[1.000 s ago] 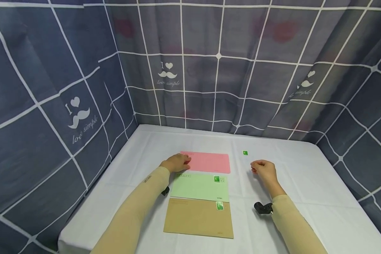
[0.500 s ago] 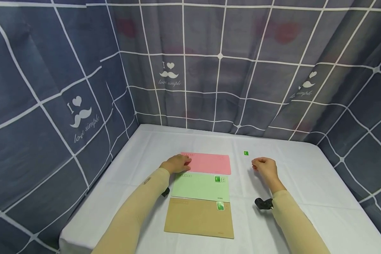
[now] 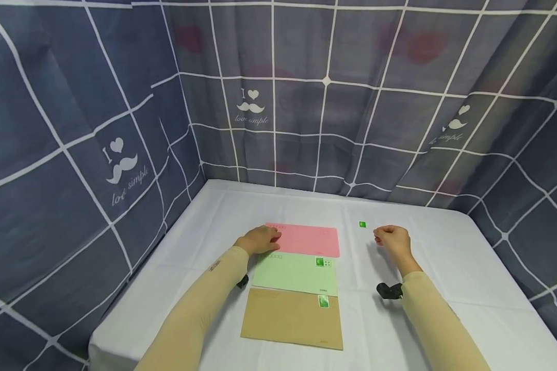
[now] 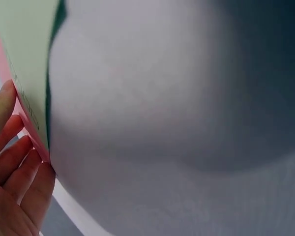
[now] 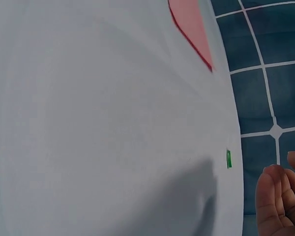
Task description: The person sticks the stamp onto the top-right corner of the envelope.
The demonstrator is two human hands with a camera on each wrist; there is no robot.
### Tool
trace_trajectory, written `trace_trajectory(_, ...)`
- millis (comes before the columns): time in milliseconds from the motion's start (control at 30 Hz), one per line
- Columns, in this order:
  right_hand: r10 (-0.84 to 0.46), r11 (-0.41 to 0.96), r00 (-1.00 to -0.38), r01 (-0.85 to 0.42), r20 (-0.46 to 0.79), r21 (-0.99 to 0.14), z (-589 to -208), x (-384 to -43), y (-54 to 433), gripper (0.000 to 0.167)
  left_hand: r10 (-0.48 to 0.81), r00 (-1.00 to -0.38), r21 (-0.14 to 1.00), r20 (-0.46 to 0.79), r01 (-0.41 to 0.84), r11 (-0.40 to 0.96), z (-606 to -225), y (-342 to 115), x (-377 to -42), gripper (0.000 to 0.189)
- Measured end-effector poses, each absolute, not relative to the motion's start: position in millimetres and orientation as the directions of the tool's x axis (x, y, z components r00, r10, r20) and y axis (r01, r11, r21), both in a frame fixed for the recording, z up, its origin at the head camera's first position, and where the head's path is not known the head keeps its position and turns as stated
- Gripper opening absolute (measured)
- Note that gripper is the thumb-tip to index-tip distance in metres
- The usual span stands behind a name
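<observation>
My left hand rests at the left end of the pink envelope, the farthest of three laid in a column. In the left wrist view, the fingers lie along the pink edge, with the thumb beside it. My right hand hovers over the white table, loosely bent, with a gap between thumb and fingers and nothing seen in it. Just left of it, a small green stamp lies on the cloth; the right wrist view also shows this stamp.
Below the pink one lie a light green envelope and a brown envelope, each bearing a green stamp at its upper right. Dark checked curtains enclose the white-covered table at the back and both sides.
My right hand has shifted slightly away from me, up toward the level of the loose stamp. The left hand stays on the pink envelope. The head view has drifted a little.
</observation>
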State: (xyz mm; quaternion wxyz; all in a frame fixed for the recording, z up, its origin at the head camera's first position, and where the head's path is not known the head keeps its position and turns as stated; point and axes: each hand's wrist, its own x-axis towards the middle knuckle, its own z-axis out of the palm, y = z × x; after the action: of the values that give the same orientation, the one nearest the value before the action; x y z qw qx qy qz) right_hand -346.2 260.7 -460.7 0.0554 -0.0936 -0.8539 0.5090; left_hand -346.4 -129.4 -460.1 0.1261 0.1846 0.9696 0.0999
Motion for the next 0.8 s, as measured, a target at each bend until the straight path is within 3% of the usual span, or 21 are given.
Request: trace_trajectory(800, 0.206, 0.555, -0.976, 0.175, -0.07, -0.813, -466, -366, 264, 0.033, 0.373, -0.908, 0.231, -0.192, 0.328, 0.916, -464, -130, -343, 0.055)
